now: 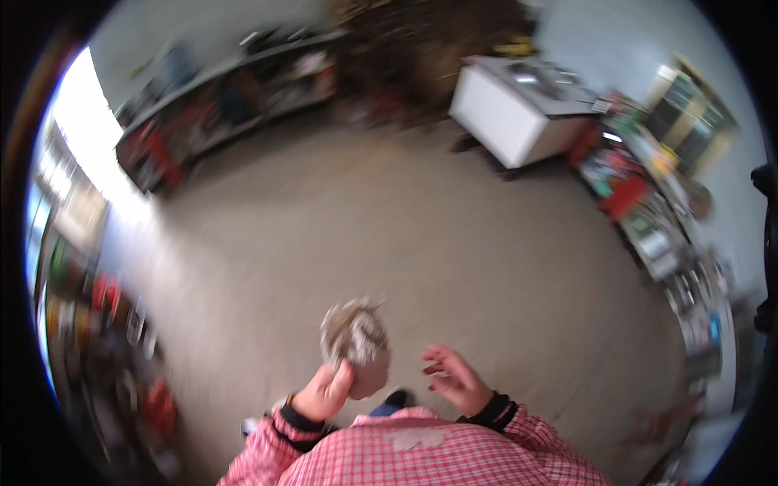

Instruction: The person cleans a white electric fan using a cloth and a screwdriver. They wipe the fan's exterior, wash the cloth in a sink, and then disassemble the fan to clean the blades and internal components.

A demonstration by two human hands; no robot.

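Note:
My left hand (325, 389) grips a greyish-brown, frayed bundle (357, 340) that looks like a wad of cloth or fibre. Blur hides its exact material. Its shaggy end points up and away from me, and the thumb presses on its near side. To the right of it, apart from the bundle, is my right hand (456, 379), with nothing in it and its fingers spread and slightly bent. Both wrists come out of black cuffs on a pink checked garment (425, 455).
Beyond the concrete floor (389, 231), a cluttered workbench (243, 79) lines the back left. A white cabinet with a sink (498, 112) stands at the back right. Shelving full of items (644, 212) follows the right wall; more blurred goods (103, 340) are at left.

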